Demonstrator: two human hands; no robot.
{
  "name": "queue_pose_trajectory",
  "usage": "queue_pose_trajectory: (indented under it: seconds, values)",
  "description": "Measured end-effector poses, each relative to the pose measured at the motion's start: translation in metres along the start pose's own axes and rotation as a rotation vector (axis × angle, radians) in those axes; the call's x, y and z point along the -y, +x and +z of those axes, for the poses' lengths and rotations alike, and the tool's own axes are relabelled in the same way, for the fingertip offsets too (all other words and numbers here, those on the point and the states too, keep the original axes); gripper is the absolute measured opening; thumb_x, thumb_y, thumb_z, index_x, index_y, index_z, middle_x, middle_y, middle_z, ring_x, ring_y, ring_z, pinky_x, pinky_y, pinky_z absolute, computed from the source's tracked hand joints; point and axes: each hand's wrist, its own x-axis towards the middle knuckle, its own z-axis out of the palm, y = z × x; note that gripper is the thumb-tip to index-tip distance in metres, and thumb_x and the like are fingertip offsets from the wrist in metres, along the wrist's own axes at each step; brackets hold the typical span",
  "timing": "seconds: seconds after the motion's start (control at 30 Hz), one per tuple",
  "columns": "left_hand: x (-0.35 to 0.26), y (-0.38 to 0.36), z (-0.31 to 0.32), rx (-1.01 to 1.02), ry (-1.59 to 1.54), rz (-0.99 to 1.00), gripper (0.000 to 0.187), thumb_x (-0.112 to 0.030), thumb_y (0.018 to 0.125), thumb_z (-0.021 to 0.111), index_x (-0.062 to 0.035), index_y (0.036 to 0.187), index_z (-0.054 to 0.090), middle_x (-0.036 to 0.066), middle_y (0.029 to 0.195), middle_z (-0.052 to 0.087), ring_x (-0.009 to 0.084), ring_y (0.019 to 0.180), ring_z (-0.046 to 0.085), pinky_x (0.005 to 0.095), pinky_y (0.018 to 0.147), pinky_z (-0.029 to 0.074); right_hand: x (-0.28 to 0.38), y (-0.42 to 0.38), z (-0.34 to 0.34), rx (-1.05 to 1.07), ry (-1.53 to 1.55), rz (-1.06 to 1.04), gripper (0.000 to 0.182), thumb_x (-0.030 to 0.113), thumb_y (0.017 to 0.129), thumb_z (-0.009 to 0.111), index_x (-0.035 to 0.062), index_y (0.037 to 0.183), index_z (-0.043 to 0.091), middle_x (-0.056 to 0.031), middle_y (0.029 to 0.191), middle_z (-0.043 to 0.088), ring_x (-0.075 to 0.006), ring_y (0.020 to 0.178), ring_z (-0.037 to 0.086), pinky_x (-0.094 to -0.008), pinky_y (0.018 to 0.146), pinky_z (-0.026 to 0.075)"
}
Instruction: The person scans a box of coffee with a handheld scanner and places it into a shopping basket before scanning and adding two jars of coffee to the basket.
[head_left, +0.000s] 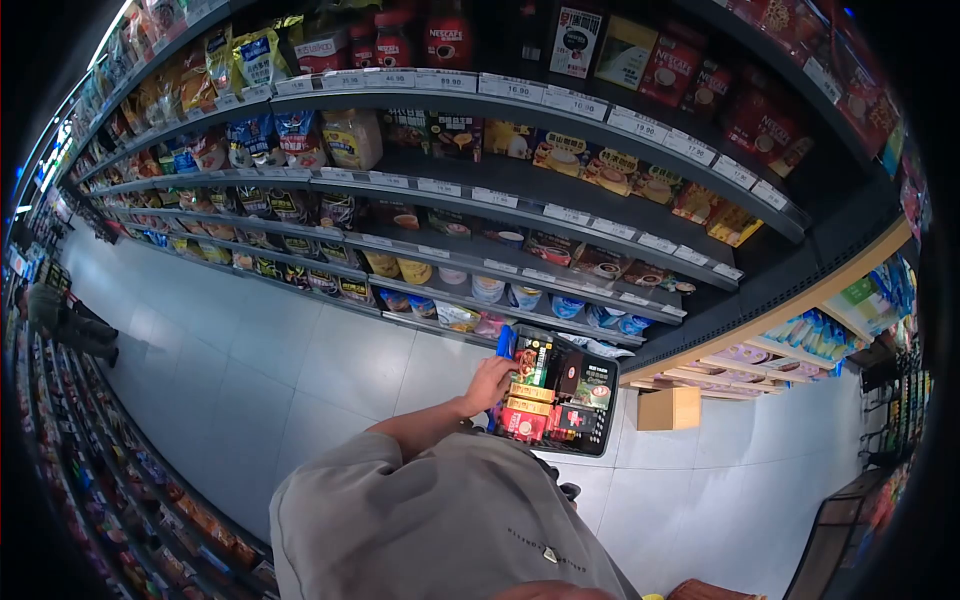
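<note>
My left hand (489, 387) reaches over the left side of a black shopping basket (598, 438). Its curled fingers press on the left edge of a black and green box (533, 358) in the basket; the undersides of the fingers are hidden. Blue plastic (506, 342), perhaps the basket's handle, shows just above the hand. Also in the basket are gold-coloured boxes (530, 399), a red Nescafe box (523, 424), a dark coffee box (595, 383) and a black and red pack (574, 420). My right hand does not show.
Shelves of coffee boxes and bags (450, 195) curve across the front, with price labels along their edges. A cardboard box (669, 409) stands on the tiled floor (330, 370) right of the basket. Another person (65, 320) is in the aisle at far left, beside more shelves (120, 470).
</note>
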Motion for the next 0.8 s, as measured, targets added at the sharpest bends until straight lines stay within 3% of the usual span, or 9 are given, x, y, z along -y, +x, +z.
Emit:
queue_pose_trajectory:
  seconds: [0.03, 0.1, 0.13, 0.23, 0.3, 0.33, 0.43, 0.53, 0.8]
  values:
    - [-0.001, 0.01, -0.01, 0.004, 0.003, 0.002, 0.027, 0.0, 0.073, 0.058, -0.006, 0.099, 0.061, 0.01, 0.101, 0.061, 0.0297, 0.099, 0.055, 0.0411, 0.086, 0.04, 0.003, -0.003, 0.003, 0.001, 0.009, 0.001, 0.033, 0.031, 0.072, 0.072, 0.0001, 0.076, 0.063, -0.0158, 0.074, 0.067, -0.0252, 0.066, 0.065, -0.039, 0.062, 0.05]
    - [0.003, 0.049, -0.043, -0.273, -0.089, 0.083, 0.03, 0.005, 0.075, 0.059, -0.0044, 0.104, 0.06, 0.014, 0.102, 0.061, 0.0317, 0.094, 0.058, 0.0387, 0.083, 0.045, 0.009, -0.015, 0.004, 0.001, 0.024, 0.003, 0.033, 0.031, 0.072, 0.072, 0.0001, 0.076, 0.063, -0.0158, 0.074, 0.067, -0.0252, 0.066, 0.065, -0.039, 0.062, 0.05]
    - [0.002, 0.073, -0.071, -0.307, -0.055, 0.093, 0.034, 0.007, 0.074, 0.061, -0.0032, 0.106, 0.06, 0.015, 0.102, 0.061, 0.0305, 0.093, 0.059, 0.0356, 0.082, 0.047, 0.012, -0.019, 0.004, 0.0, 0.03, 0.004, 0.033, 0.031, 0.072, 0.072, 0.0001, 0.076, 0.063, -0.0157, 0.074, 0.067, -0.0251, 0.066, 0.064, -0.039, 0.062, 0.05]
    - [-0.022, 0.162, -0.168, -0.565, 0.038, 0.321, 0.033, 0.011, 0.077, 0.061, -0.0019, 0.107, 0.058, 0.012, 0.105, 0.058, 0.0238, 0.089, 0.058, 0.0321, 0.079, 0.046, 0.016, -0.027, 0.005, -0.005, 0.044, 0.003, 0.032, 0.031, 0.072, 0.072, 0.0001, 0.076, 0.063, -0.0156, 0.074, 0.067, -0.025, 0.065, 0.064, -0.039, 0.061, 0.05]
    - [-0.02, 0.215, -0.225, -0.697, 0.032, 0.342, 0.033, 0.01, 0.077, 0.064, -0.0024, 0.107, 0.057, 0.009, 0.105, 0.057, 0.0157, 0.082, 0.054, 0.0264, 0.073, 0.046, 0.02, -0.029, 0.008, -0.007, 0.058, -0.001, 0.032, 0.031, 0.072, 0.072, 0.0001, 0.076, 0.063, -0.0156, 0.074, 0.067, -0.0249, 0.065, 0.064, -0.039, 0.061, 0.049]
    - [-0.034, 0.242, -0.257, -0.783, 0.049, 0.407, 0.035, 0.009, 0.076, 0.065, -0.0033, 0.108, 0.057, 0.013, 0.107, 0.058, 0.0242, 0.09, 0.058, 0.0313, 0.074, 0.048, 0.022, -0.03, 0.011, -0.008, 0.067, -0.003, 0.032, 0.031, 0.072, 0.072, 0.0001, 0.076, 0.063, -0.0156, 0.074, 0.067, -0.0249, 0.065, 0.064, -0.0389, 0.061, 0.049]
    - [-0.051, 0.3, -0.333, -0.84, 0.034, 0.317, 0.039, -0.002, 0.079, 0.07, -0.0055, 0.114, 0.054, 0.011, 0.105, 0.055, 0.0224, 0.089, 0.057, 0.0316, 0.073, 0.048, 0.026, -0.03, 0.018, -0.014, 0.093, -0.006, 0.032, 0.031, 0.073, 0.072, 0.0001, 0.076, 0.063, -0.0155, 0.073, 0.067, -0.0247, 0.065, 0.064, -0.0389, 0.061, 0.049]
    - [-0.052, 0.343, -0.386, -0.93, 0.38, 0.418, 0.043, -0.015, 0.079, 0.073, -0.0067, 0.116, 0.053, 0.011, 0.107, 0.055, 0.024, 0.095, 0.056, 0.034, 0.077, 0.049, 0.028, -0.029, 0.026, -0.021, 0.123, -0.005, 0.032, 0.031, 0.073, 0.072, 0.0001, 0.076, 0.063, -0.0154, 0.073, 0.067, -0.0246, 0.064, 0.064, -0.0389, 0.06, 0.049]
    - [-0.081, 0.411, -0.411, -0.869, 0.484, 0.475, 0.056, -0.03, 0.074, 0.078, -0.0015, 0.116, 0.054, 0.015, 0.111, 0.056, 0.0305, 0.103, 0.055, 0.0379, 0.089, 0.045, 0.026, -0.021, 0.038, -0.052, 0.188, 0.003, 0.032, 0.03, 0.073, 0.071, 0.0, 0.076, 0.063, -0.0152, 0.073, 0.067, -0.0243, 0.063, 0.063, -0.0389, 0.06, 0.049]
